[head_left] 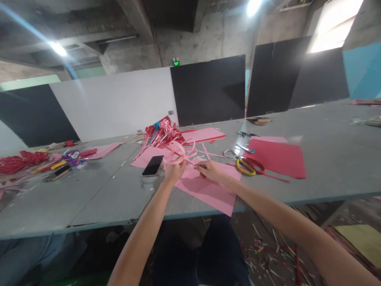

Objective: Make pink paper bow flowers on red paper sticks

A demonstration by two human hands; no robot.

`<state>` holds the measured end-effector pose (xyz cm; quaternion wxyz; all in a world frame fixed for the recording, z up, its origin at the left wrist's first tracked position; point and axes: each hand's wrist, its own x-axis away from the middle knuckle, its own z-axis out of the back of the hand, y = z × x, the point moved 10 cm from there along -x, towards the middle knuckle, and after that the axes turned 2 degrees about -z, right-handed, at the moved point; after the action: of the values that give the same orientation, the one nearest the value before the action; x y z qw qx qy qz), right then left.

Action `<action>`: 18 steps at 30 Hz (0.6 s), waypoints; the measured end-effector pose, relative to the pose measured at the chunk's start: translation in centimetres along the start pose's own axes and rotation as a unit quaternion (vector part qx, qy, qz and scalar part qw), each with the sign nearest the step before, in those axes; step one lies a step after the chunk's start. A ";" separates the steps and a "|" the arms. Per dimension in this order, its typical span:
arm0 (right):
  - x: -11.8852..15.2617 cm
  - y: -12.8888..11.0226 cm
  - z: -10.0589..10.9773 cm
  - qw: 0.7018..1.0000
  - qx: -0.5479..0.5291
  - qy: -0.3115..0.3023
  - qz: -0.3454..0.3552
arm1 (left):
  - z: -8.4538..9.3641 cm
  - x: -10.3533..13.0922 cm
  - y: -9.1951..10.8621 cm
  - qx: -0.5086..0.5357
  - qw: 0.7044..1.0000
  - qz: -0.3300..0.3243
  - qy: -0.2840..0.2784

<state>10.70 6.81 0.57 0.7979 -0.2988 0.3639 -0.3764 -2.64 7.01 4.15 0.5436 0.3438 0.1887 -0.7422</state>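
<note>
In my left hand (175, 171) is a pink paper-strip flower (175, 153) made of curled loops. My right hand (210, 170) is closed on the strip end that runs out from the flower, a little to the right of my left hand. Its fingertips are partly hidden. Beneath both hands lies a pink paper sheet (205, 186), one corner hanging over the table's front edge. A phone (153, 165) rests just left of my left hand. To the right of my right hand are scissors with yellow and red handles (246, 167).
Behind my hands sits a pile of finished-looking strip flowers (163, 129) in pink and red. A red paper sheet (276, 157) lies at the right. Farther left are a purple packet (73, 158) and red strip bundles (25, 161). Paper scraps (274, 258) litter the floor.
</note>
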 end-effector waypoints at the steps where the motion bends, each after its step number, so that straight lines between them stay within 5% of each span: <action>1: 0.0 0.0 0.0 1.000 0.001 0.002 0.002 | 0.1 0.0 -0.3 0.000 1.000 0.008 0.014; 6: -0.1 -0.3 0.0 1.000 -0.005 0.009 0.010 | 1.2 -0.1 -2.0 0.016 0.995 0.029 0.097; 12: -0.2 0.0 0.3 1.000 0.003 0.015 0.015 | 0.4 0.0 0.6 0.042 0.995 -0.076 0.054; 18: -0.1 -0.2 0.0 1.000 -0.009 0.009 0.019 | 1.0 -0.1 -2.3 0.051 0.993 0.035 0.096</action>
<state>10.60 6.80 0.74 0.7989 -0.2958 0.3804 -0.3600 -5.09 7.15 4.71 0.5305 0.4472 0.1897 -0.6947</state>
